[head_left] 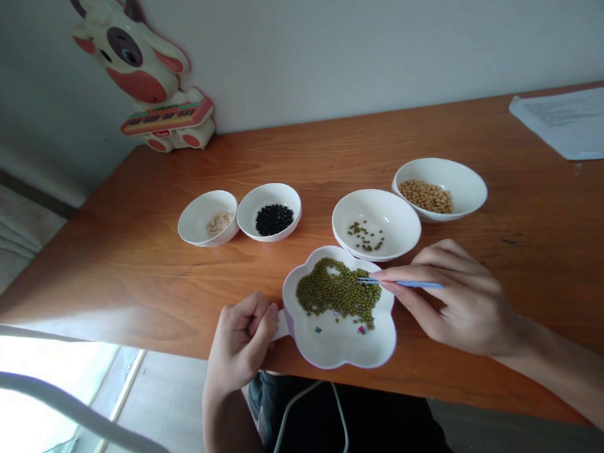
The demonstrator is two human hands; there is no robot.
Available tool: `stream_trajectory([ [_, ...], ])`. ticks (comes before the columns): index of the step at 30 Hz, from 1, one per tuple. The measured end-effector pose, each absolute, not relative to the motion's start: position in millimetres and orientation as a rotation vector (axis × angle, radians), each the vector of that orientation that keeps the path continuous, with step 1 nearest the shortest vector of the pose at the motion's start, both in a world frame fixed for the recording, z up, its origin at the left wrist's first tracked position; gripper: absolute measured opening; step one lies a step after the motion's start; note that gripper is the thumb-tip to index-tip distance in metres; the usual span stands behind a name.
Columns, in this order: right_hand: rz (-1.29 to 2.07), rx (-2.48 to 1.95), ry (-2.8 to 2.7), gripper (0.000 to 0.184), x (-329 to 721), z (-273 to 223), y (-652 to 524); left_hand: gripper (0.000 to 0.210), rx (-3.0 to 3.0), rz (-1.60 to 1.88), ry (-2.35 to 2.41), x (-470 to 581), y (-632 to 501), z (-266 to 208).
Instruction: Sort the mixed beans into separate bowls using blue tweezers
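My left hand (247, 339) is closed round the short handle of a white flower-shaped dish (320, 346) with a lilac rim. Green mung beans (329, 289) cover the dish's far part, while its near part shows small printed figures. In my right hand (455, 300), blue tweezers (414, 284) are pinched between thumb and fingers. Their tips reach into the beans at the dish's right side; whether they grip a bean is too small to tell. Just beyond the dish stands a white bowl (391, 216) with a few scattered mung beans.
Other white bowls hold yellow soybeans (425, 196), black beans (274, 220) and pale flat pieces (219, 223). A cow-shaped toy keyboard (167, 119) leans at the back left. White paper (572, 121) lies back right. The wooden table's (159, 293) front edge runs below the dish.
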State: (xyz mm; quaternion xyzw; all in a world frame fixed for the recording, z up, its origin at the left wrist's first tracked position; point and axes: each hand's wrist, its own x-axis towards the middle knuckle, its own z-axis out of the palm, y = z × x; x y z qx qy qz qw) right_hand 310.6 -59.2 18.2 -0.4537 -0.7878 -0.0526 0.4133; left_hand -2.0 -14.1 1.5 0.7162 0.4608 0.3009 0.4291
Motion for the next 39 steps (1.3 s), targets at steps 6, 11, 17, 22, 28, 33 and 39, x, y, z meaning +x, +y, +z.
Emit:
stream_trajectory([
  [6,-0.127,-1.121,-2.002,0.026,311.1,18.7,-60.1,0.043,1.793,0.744,1.15,0.3,-12.8,2.4],
  [11,-0.119,-1.071,-2.066,0.03,311.6,17.1,-59.9,0.043,1.795,0.746,1.152,1.0,-12.5,2.9],
  [17,-0.134,-1.075,-2.086,0.036,311.9,16.1,-59.1,0.043,1.785,0.761,1.147,0.9,-12.8,3.1],
  [22,-0.135,-1.065,-2.088,0.036,311.7,15.5,-59.3,0.044,1.797,0.77,1.132,0.8,-12.4,2.7],
  [28,-0.137,-1.058,-2.118,0.03,311.4,14.2,-58.5,0.043,1.801,0.762,1.138,-0.1,-13.2,2.5],
  [33,-0.101,-1.104,-2.024,0.029,307.1,14.8,-58.5,0.043,1.795,0.757,1.138,1.3,-13.0,3.7],
  [39,-0.085,-1.148,-1.989,0.021,304.0,12.2,-58.2,0.043,1.799,0.763,1.145,2.4,-12.8,5.5],
])
